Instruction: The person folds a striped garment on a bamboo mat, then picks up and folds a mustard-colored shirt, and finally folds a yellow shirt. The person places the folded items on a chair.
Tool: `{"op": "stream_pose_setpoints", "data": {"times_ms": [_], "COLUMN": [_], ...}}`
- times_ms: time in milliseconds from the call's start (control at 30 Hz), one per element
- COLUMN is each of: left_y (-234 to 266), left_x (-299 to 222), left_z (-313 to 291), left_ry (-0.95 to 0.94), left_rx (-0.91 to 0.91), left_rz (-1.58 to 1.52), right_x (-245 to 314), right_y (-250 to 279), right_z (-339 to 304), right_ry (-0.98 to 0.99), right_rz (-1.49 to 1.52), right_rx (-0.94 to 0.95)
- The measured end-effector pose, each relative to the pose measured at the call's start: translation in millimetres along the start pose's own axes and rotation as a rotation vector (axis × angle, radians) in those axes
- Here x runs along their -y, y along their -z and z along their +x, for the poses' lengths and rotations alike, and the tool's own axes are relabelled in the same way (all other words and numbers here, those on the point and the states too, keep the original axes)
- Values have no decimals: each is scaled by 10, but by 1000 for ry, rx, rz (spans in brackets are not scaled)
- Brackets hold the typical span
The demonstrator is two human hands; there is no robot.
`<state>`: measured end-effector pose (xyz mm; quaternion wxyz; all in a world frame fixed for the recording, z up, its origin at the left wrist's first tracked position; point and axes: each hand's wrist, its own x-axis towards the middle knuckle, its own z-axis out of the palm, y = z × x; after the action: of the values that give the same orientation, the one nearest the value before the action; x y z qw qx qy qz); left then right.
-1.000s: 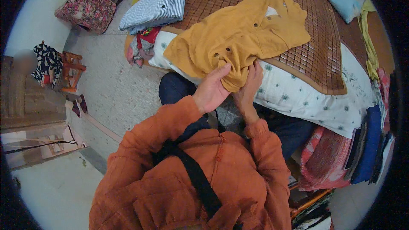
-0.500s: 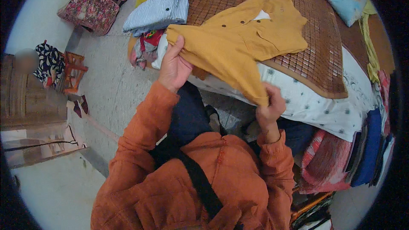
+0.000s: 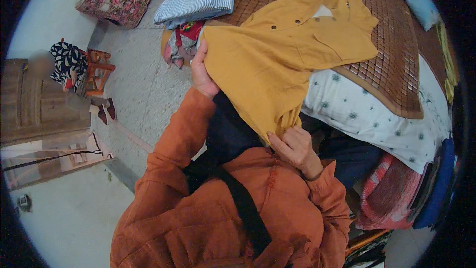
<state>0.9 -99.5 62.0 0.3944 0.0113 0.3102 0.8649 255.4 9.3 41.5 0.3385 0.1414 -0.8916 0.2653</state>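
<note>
A mustard-yellow button-up shirt (image 3: 263, 64) stretches from my lap across the near edge of the bed, its collar end lying on the brown woven mat. My left hand (image 3: 204, 72) grips the shirt's left edge, thumb on top and the other fingers hidden beneath the cloth. Down near my waist, my right hand (image 3: 295, 150) pinches the near corner, where the fabric gathers in folds. Dark buttons and a chest pocket show on the shirt's far part.
The bed carries the woven mat (image 3: 391, 59) over a white patterned sheet (image 3: 362, 104). A folded striped shirt (image 3: 198, 0) lies at its far left. Across the floor, a person sits on a wooden stool (image 3: 100, 72). A floral box-like item (image 3: 116, 0) stands behind. Folded textiles (image 3: 386, 188) are at right.
My right hand has drawn the shirt's near corner down and left toward my waist, spreading the cloth wider. My left hand keeps its hold at the left edge. The whole view has shifted slightly.
</note>
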Motion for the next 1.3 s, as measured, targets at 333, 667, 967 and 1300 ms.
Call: {"op": "stream_pose_setpoints", "data": {"times_ms": [333, 667, 967, 1300], "left_y": [-92, -85, 596, 573], "left_x": [51, 1020, 842, 780], "left_z": [-107, -722, -462, -352], "left_ry": [50, 313, 679, 211], "left_rx": [-49, 980, -107, -204], "left_rz": [213, 1291, 257, 181], "right_x": [-60, -334, -396, -463], "right_y": [52, -109, 6, 263], "right_z": [76, 45, -54, -137], "right_ry": [-240, -1328, -1301, -1227], "right_rz": [96, 1203, 1303, 1279], "right_rx": [94, -591, -752, -818]}}
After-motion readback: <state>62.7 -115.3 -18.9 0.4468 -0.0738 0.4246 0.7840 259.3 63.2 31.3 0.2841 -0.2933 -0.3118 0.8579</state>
